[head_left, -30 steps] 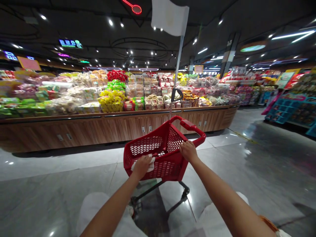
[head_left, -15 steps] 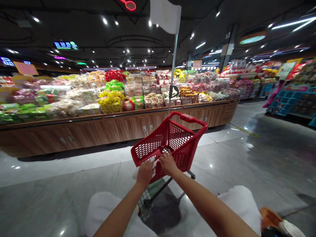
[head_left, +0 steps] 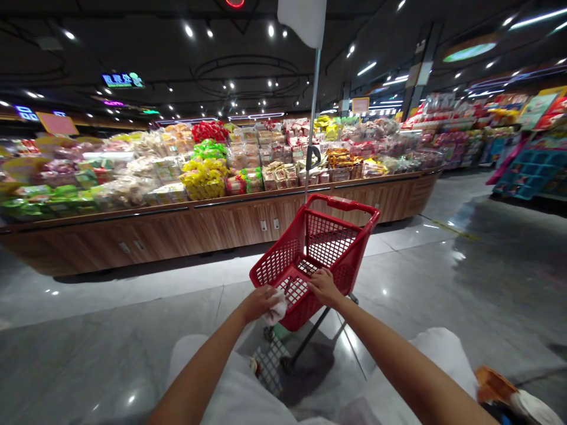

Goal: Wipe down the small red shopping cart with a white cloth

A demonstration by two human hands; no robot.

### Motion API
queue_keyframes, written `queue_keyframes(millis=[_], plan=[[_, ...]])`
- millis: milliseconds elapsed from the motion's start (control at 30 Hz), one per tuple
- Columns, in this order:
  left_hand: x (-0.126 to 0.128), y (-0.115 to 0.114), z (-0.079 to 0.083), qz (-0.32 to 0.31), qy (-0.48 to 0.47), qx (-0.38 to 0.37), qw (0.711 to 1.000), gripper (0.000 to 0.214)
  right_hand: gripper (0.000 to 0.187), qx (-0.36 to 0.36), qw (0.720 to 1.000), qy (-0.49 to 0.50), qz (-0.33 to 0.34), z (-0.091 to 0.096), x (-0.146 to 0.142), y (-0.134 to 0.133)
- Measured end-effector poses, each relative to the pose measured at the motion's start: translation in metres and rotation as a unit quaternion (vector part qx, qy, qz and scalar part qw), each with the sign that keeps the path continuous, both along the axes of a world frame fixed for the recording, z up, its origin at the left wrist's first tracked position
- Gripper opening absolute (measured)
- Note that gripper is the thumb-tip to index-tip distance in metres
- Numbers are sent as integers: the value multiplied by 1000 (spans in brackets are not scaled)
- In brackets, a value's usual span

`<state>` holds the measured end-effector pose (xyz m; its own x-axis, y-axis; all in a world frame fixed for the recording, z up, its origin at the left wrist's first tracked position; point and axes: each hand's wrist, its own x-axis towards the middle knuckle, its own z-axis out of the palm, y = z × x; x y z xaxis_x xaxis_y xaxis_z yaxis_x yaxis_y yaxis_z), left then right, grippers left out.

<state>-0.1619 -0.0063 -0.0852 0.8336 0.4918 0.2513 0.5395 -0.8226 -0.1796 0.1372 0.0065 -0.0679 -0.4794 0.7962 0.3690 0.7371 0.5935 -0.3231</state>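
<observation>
A red plastic shopping cart [head_left: 344, 203] with latticed sides stands before me, its handle on the far side. At its near front edge, my left hand [head_left: 257, 303] is closed on a white cloth [head_left: 277, 309], which lies against the cart's corner. My right hand [head_left: 325, 287] grips the top rim of the cart's near side, its fingers curled over it and partly hidden. A thin dark item [head_left: 287, 285] shows inside the basket; I cannot make out what it is.
Behind the cart runs a long wooden display counter [head_left: 225, 229] heaped with packaged foods. A pole with a white flag [head_left: 305, 20] rises by the cart. A blue rack [head_left: 522, 171] stands at the right. An orange-brown item [head_left: 495, 383] lies at lower right.
My hands have moved apart: the left, with the cloth, has gone left toward the cart's front corner, and the right has slid right along the rim. The view has shifted slightly.
</observation>
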Motion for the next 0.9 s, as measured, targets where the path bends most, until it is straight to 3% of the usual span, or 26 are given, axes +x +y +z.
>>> queue_keyframes(millis=[167, 300, 433, 533, 633, 800, 900], plan=[[-18, 27, 15, 64, -1, -8, 998, 26, 36, -9, 1000, -12, 5, 4, 24, 2], [-20, 40, 14, 72, 8, -9, 997, 25, 40, -28, 997, -66, -17, 17, 38, 7], [0, 34, 1, 121, -18, 20, 992, 28, 33, -34, 982, -156, -104, 25, 14, -9], [18, 27, -6, 139, -41, 28, 989, 28, 29, -69, 977, -179, -93, 16, -25, -33], [40, 19, -9, 151, -68, 33, 986, 23, 29, -102, 974, -154, -132, 3, -47, -50], [92, 1, -16, 130, -57, 31, 989, 29, 24, -71, 975, -173, -119, -4, -27, -50], [102, 2, -12, 102, -41, 22, 994, 31, 22, -55, 975, -188, -106, -7, -7, -43]])
